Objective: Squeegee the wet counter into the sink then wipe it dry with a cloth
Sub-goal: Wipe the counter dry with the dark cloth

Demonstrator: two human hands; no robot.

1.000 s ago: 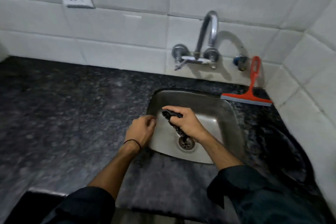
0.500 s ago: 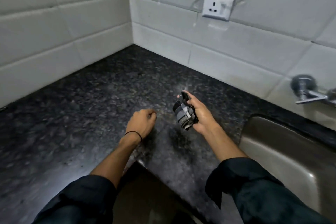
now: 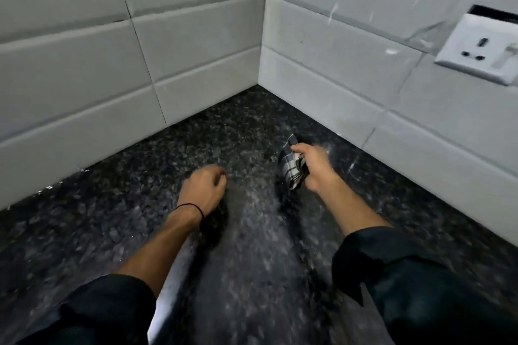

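The dark speckled granite counter (image 3: 126,218) runs into a tiled corner. My right hand (image 3: 316,168) grips a bunched black-and-white checked cloth (image 3: 291,168), held just above the counter near the right-hand wall. My left hand (image 3: 204,187) is curled into a loose fist with nothing in it, low over the counter to the left of the cloth; a thin black band circles its wrist. The counter glistens with wet streaks between my arms. The sink and the squeegee are out of view.
White tiled walls (image 3: 84,64) meet at the corner behind the counter. A white wall socket (image 3: 479,50) sits on the right wall, above counter level. The counter's front edge shows pale near my left sleeve (image 3: 168,288).
The view has swung left from the sink to the counter's corner. My right hand has carried the cloth from over the drain to the counter near the back wall. My left hand stays fisted.
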